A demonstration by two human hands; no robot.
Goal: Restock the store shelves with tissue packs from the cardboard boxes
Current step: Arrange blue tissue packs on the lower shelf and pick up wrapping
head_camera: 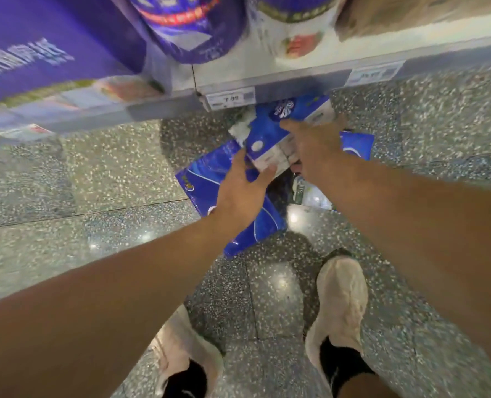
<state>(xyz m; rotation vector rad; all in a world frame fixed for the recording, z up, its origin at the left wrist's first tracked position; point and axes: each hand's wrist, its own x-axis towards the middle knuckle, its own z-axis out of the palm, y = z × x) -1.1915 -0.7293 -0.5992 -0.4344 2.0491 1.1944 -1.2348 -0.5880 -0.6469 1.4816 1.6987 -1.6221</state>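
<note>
shelf goods: the purple packs (181,27) above my hands are cut off by the top edge and smeared; I can't read their print.
price tags: the tag (230,99) on the shelf rail (296,79) is too blurred to read with certainty.
tissue pack: my right hand (313,145) covers the right part of the blue-and-white pack (263,139).
left hand: my left hand (243,191) hides its own fingertips under that pack.
floor packaging: my arms cover much of the blue packaging (201,182) below.
shoes: my shoes (342,297) run off the bottom edge.
</note>
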